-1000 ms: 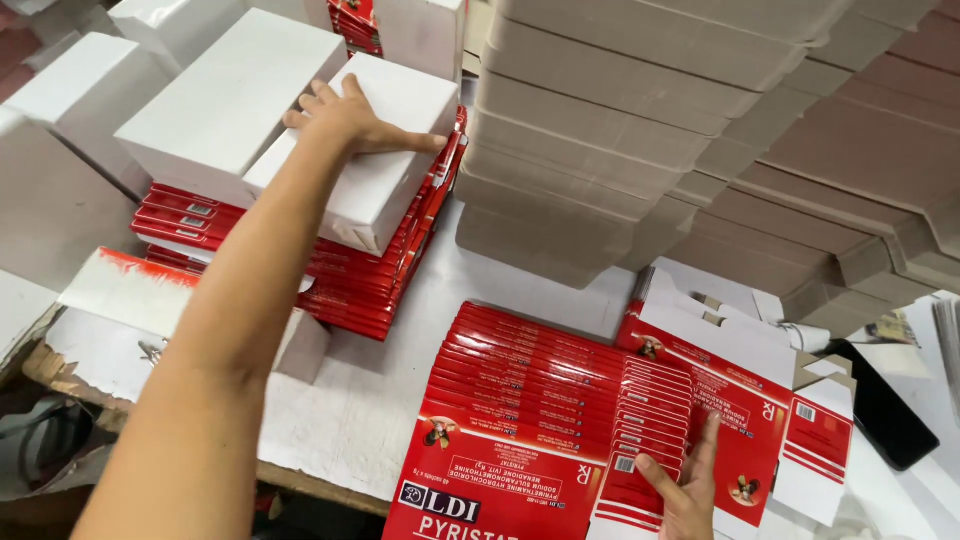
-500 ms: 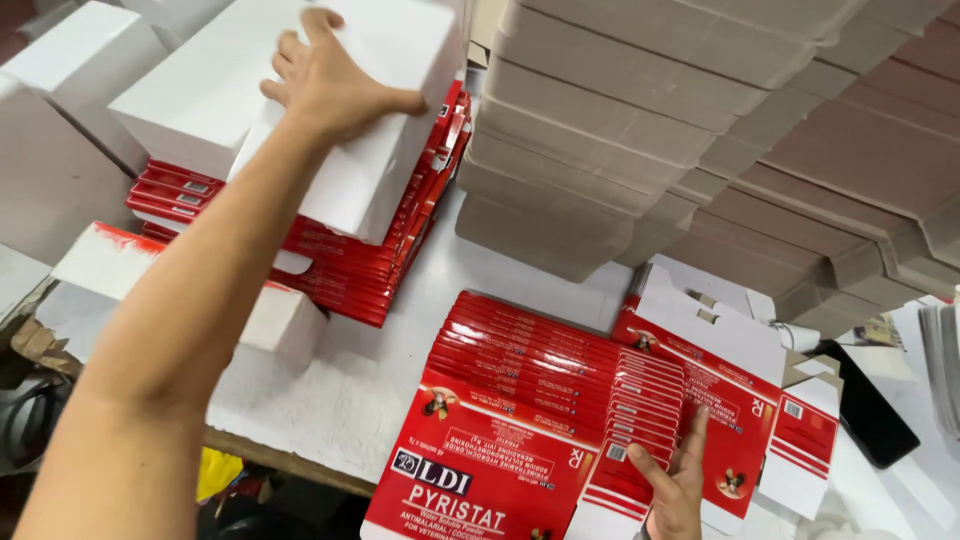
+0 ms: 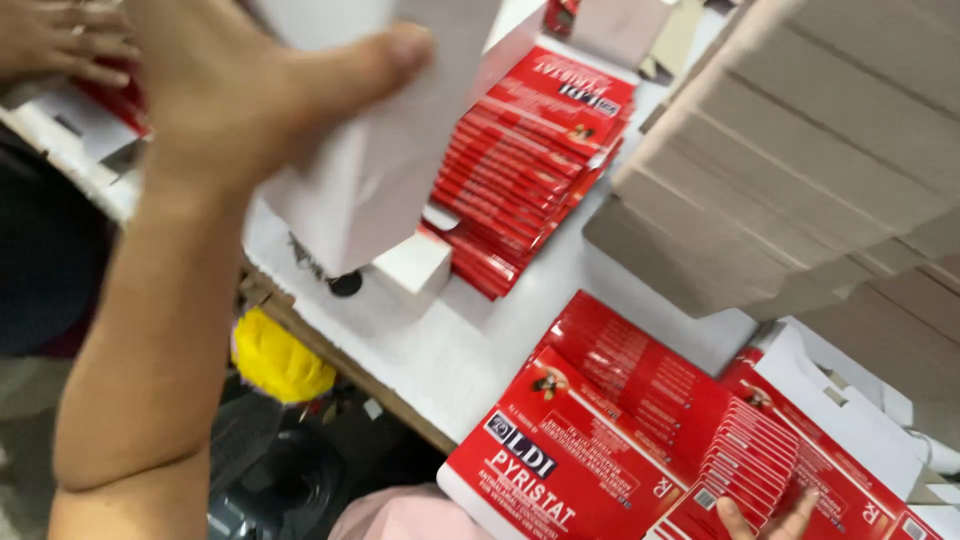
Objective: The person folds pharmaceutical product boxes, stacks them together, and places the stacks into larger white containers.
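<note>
Item: white box, plain carton, held in the upper left of the frame.
Left hand: grip closed around the white box, thumb pressed across its near face; the far fingers were hidden behind it.
Change: half a second earlier the same hand lay on a white box atop the far stack; now the box was lifted clear, tilted, and close to the camera.
Meaning: pick-up looked complete, the box apparently on its way toward the person.
Right hand: only fingertips showed at the lower edge, spread flat on the red flat cartons, gripping nothing; it rested there in the earlier views too.
Table: white top, running from centre to lower right.
Red carton stack: fanned pile, upper centre, beyond the lifted box.
Grey board stack: large stepped pile, upper right.
Small white box: on the table, just under the lifted box.
Other person's hand: upper left corner.
Yellow object: below the table edge, lower left.
</note>
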